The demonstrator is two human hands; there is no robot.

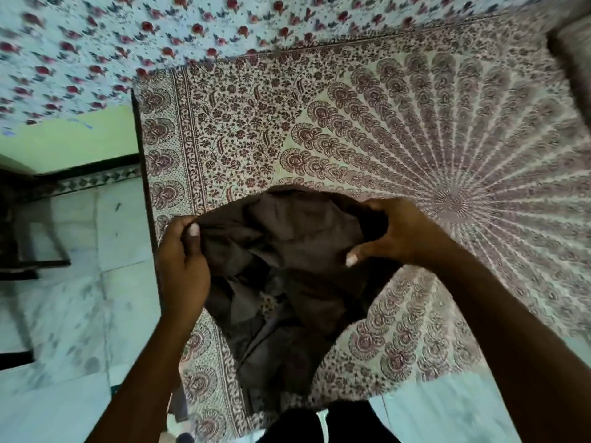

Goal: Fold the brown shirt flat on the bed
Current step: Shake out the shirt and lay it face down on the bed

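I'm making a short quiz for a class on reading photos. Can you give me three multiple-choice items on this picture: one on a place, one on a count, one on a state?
1. Where is the brown shirt?
A. Held up over the patterned bedspread
B. On the floor
C. On a hanger

2. How many hands grip the shirt?
A. None
B. One
C. Two

3. What state is the shirt in?
A. Neatly folded into a square
B. Bunched and hanging, not yet folded
C. Spread flat

Answers:
1. A, since the cloth hangs from the hands with the bedspread behind and below it.
2. C, since the left hand pinches one edge and the right hand grips the other.
3. B, since the fabric sags in loose creases between the hands.
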